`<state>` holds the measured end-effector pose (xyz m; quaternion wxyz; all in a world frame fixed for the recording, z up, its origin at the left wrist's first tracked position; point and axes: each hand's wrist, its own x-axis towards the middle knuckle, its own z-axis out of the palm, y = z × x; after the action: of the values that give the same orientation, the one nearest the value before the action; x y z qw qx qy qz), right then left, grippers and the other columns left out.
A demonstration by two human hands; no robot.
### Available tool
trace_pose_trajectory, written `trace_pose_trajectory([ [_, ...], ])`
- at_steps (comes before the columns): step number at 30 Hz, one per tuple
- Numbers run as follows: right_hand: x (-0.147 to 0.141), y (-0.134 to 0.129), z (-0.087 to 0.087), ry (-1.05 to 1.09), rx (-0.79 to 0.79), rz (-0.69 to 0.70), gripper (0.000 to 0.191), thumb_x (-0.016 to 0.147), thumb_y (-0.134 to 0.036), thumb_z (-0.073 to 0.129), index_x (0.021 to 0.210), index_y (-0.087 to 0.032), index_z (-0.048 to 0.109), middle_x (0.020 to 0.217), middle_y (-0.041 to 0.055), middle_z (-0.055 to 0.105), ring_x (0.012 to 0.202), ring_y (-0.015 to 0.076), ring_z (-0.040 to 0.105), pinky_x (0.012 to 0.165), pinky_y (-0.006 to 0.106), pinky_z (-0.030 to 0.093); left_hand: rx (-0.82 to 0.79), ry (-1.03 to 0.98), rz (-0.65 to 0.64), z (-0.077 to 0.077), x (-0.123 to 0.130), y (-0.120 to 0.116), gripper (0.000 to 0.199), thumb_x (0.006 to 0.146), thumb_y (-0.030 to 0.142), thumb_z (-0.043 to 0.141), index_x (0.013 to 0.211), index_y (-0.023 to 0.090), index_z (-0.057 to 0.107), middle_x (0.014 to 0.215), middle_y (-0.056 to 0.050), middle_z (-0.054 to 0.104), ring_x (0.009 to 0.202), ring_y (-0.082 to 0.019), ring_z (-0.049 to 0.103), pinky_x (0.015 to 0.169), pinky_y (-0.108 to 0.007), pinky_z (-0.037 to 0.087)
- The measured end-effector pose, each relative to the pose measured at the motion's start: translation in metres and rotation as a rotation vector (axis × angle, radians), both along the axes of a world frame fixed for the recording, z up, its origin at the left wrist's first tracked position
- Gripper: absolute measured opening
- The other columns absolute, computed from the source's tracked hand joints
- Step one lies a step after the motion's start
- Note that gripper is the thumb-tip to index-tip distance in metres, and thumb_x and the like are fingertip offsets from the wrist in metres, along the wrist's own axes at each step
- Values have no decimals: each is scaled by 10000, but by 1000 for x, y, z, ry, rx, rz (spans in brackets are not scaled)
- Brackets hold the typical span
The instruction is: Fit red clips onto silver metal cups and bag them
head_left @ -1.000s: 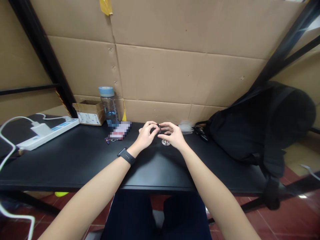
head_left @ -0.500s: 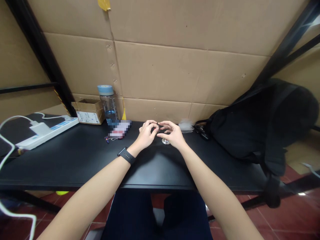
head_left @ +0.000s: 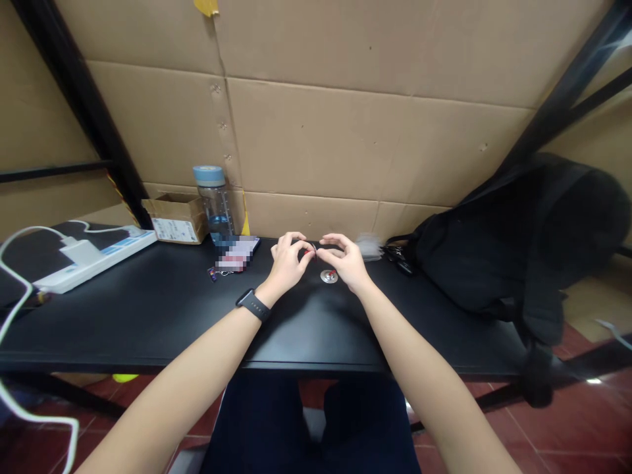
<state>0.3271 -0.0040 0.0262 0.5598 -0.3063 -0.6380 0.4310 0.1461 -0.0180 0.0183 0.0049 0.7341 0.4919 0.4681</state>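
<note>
Black backpack [head_left: 484, 257] and clear bottle [head_left: 216, 205] flank hands [head_left: 286, 264] pinching a small red piece [head_left: 309, 251] near a disc [head_left: 328, 277].

The held piece [head_left: 309, 251] looks partly red, the disc [head_left: 326, 277] silver, the table [head_left: 316, 339] black.

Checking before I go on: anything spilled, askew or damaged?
No spill or damage shows; the piece in the fingers is too small to judge. The black backpack looks askew, slumped at the table's right end, a strap hanging off.
</note>
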Motion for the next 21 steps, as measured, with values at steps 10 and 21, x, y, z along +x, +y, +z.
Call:
trace_pose_trajectory([
  [10, 6, 1, -2, -28, -15, 6, 520, 680, -302, 841, 1141, -235, 611, 1206, 70, 622, 877, 163, 706, 899, 356, 596, 16, 38, -25, 7, 0, -7, 95, 919, 324, 685, 891, 268, 757, 1227, -72, 608, 1204, -288, 524, 1022, -464, 382],
  [21, 6, 3, -4, -29, -52, 15, 514, 669, -251, 792, 1150, -249, 612, 1207, 54, 586, 837, 138, 676, 837, 327, 604, -31, -83, -106, 7, 0, -3, 214, 1010, 355, 522, 978, 251, 706, 1120, -58, 651, 1133, -241, 581, 1020, -411, 419],
])
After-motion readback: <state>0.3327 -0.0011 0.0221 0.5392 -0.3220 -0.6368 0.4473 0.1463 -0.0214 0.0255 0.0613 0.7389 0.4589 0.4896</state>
